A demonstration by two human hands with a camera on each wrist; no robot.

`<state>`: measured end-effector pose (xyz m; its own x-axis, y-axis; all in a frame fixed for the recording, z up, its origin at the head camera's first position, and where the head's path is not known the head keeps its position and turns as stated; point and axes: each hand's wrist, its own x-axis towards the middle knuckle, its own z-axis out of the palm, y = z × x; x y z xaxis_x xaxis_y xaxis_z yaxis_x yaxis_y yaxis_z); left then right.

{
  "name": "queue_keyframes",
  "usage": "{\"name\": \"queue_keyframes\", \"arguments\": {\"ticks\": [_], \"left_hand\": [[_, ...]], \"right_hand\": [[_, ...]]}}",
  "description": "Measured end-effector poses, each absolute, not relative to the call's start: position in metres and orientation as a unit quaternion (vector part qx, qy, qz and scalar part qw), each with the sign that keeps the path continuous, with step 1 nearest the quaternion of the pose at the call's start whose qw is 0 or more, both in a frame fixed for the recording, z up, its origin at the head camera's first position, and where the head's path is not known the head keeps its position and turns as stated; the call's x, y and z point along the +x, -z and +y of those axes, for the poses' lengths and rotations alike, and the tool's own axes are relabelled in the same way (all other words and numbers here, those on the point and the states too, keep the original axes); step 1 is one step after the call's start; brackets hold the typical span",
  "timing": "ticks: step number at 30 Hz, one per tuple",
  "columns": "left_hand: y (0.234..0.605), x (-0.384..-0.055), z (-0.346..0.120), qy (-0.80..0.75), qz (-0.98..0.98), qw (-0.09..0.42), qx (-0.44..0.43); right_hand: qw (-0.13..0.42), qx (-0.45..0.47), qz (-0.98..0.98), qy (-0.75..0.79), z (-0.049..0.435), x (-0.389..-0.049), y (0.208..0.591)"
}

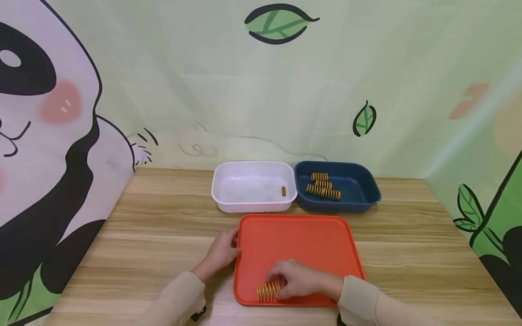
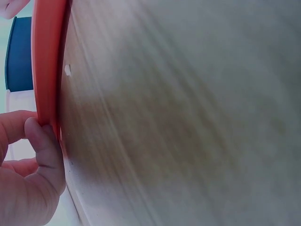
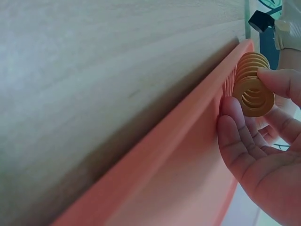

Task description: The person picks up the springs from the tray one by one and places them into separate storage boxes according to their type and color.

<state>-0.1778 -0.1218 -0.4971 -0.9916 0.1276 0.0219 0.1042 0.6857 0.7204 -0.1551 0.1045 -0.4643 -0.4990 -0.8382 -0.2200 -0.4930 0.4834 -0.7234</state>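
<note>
A gold coil spring (image 1: 267,292) lies at the near left corner of the red tray (image 1: 297,240). My right hand (image 1: 297,279) has its thumb and fingers around the spring's right end. In the right wrist view, the spring's round flat end (image 3: 254,97) faces the camera between the thumb and fingers. My left hand (image 1: 220,251) is at the tray's left edge. Its thumb and a finger pinch the rim (image 2: 47,61) in the left wrist view.
Behind the tray stands a white bin (image 1: 253,206) with one small gold piece (image 1: 283,191) in it. Touching it on the right is a dark blue bin (image 1: 355,183) with several gold springs (image 1: 323,192). A printed cloth (image 1: 204,68) hangs behind the wooden table (image 1: 408,253).
</note>
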Motion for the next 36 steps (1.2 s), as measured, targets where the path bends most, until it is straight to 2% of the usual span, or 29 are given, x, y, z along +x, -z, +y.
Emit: {"name": "queue_keyframes", "arguments": {"ticks": [15,29,32,36], "left_hand": [[0.495,-0.178,-0.122,-0.393,0.917,0.016,0.063],[0.496,-0.178,-0.121,-0.396,0.916,0.023,0.062],[0.495,-0.178,-0.121,-0.397,0.916,0.026,0.06],[0.496,-0.179,-0.122,-0.397,0.916,0.022,0.061]], "right_hand": [[0.3,-0.388,0.807,0.33,0.107,-0.165,0.455],[0.287,-0.369,0.815,0.343,0.108,-0.171,0.44],[0.281,-0.366,0.816,0.347,0.108,-0.173,0.438],[0.246,-0.383,0.822,0.343,0.109,-0.176,0.436]]}}
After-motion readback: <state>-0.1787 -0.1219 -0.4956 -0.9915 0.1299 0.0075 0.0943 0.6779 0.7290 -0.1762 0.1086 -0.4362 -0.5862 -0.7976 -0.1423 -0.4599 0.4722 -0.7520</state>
